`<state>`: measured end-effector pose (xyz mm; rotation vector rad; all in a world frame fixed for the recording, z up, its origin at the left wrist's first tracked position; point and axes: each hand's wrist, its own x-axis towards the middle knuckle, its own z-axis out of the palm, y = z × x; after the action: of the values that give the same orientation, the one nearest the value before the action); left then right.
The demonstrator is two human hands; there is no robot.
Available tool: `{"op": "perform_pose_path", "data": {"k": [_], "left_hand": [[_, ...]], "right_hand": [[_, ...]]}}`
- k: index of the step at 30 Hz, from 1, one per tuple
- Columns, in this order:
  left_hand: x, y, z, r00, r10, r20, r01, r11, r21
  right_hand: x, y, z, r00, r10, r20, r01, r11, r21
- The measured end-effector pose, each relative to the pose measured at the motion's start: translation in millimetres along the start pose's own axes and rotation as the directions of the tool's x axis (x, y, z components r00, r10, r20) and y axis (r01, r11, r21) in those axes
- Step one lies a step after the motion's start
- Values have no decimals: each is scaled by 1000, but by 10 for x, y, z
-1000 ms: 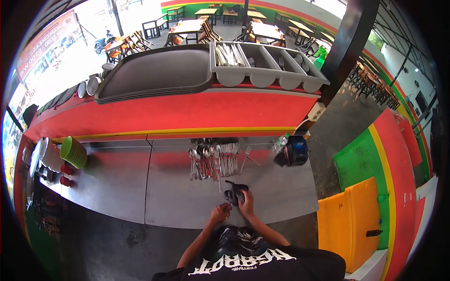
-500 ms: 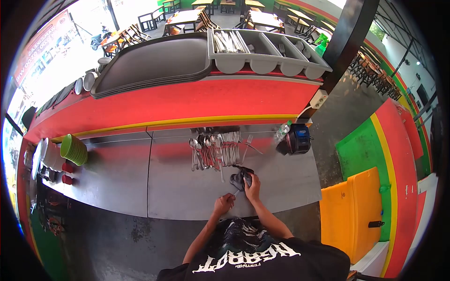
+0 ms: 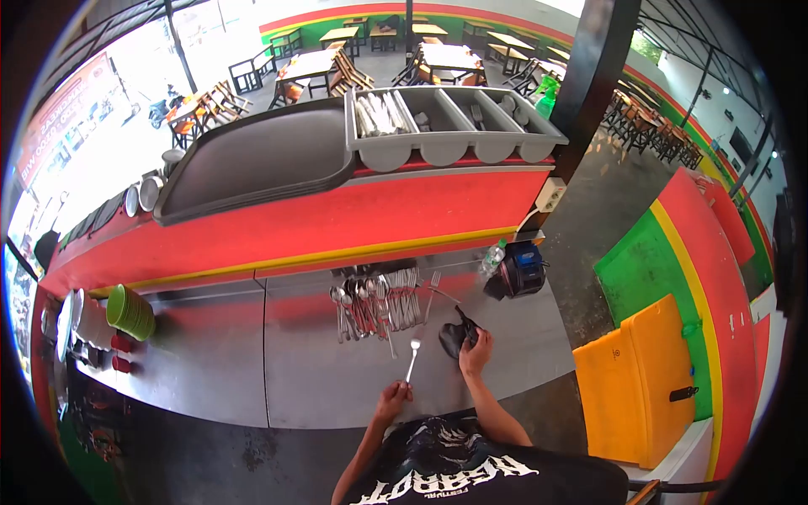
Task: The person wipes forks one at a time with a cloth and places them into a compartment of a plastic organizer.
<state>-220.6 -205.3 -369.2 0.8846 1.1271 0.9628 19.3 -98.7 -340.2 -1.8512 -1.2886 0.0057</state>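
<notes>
My left hand (image 3: 392, 401) is closed on the handle of a metal spoon (image 3: 412, 362), whose bowl points up and away from me over the steel counter (image 3: 328, 383). To its right, my right hand (image 3: 476, 353) grips a dark grey cloth (image 3: 453, 338), bunched up and apart from the spoon. Beyond both hands lie rows of spoons (image 3: 358, 305) and forks (image 3: 406, 299), side by side on the counter. One loose fork (image 3: 433, 288) rests at the right end of these rows.
A grey cutlery tray (image 3: 454, 151) with compartments stands on the red ledge beside stacked dark serving trays (image 3: 261, 160). On the counter's right are a plastic bottle (image 3: 491, 259) and a black-and-blue bag-like object (image 3: 522, 271). Green bowls (image 3: 130, 311) stand stacked at the left.
The cloth, which was around the spoon's upper end, has come away to the right with my right hand. The spoon is now uncovered in my left hand. The camera view has tilted up.
</notes>
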Motion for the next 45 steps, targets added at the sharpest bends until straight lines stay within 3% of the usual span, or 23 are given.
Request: {"op": "perform_pose_path", "data": {"k": [3,4,5,6,9,12,15,16,18,21,22,25,27,30,32,35,39,40,43,45], "left_hand": [[-44,401,60,997,19,73,-3,978,-209],[-26,481,85,995,38,91,-19,980,-199],[44,578,149,992,64,108,-43,980,-192],[139,684,205,988,95,125,-71,980,-184],[307,1018,467,948,109,297,-6,945,-328],[331,1571,884,896,150,419,112,835,-539],[544,1848,1108,857,205,473,93,841,-533],[596,2057,1194,878,191,440,0,917,-399],[638,2539,1419,915,185,359,-161,982,-96],[957,3143,1589,863,380,332,-457,868,193],[1061,3383,1688,841,429,330,-502,846,180],[1447,3967,1927,766,575,288,-637,739,218],[1796,4353,2044,652,682,332,-754,629,188],[2236,4992,2195,684,683,256,-669,447,594],[2526,5326,2284,720,662,206,-547,361,755],[2977,5529,2329,659,710,247,-438,95,894],[3192,5585,2407,817,547,182,-300,135,944],[3129,5590,2449,812,561,161,-309,181,934],[3312,5508,2352,688,684,243,-503,207,839],[3316,5499,2344,661,703,262,-534,195,823]], "right_hand": [[46,-466,-482,992,-122,-45,115,985,-130],[-18,-403,-438,988,-22,150,-6,983,185],[-79,-349,-406,935,0,356,-173,874,455],[-51,-320,-330,841,-56,539,-365,676,640],[287,-1001,-880,537,-175,825,-676,495,545],[553,-947,-856,465,-358,810,-758,311,573],[1025,-1077,-1089,539,-385,749,-656,366,660],[1244,-1156,-1280,441,-370,818,-762,328,559],[1632,-1266,-1383,576,-338,745,-598,448,665],[2237,-1499,-1489,746,-386,543,-288,548,786],[2449,-1607,-1530,784,-419,457,-173,560,810],[3164,-1966,-1668,777,-534,333,2,532,847],[3656,-2132,-1645,773,-580,258,107,519,848],[4439,-2225,-1167,810,-584,47,368,570,735],[4888,-2293,-993,822,-556,124,373,689,621],[5242,-2289,-817,860,-446,249,315,847,427],[5330,-2350,-716,911,-272,311,244,961,128],[5327,-2358,-722,900,-277,336,254,961,112],[5282,-2352,-720,889,-333,314,326,942,78],[5285,-2351,-762,877,-334,344,317,942,106]]}}
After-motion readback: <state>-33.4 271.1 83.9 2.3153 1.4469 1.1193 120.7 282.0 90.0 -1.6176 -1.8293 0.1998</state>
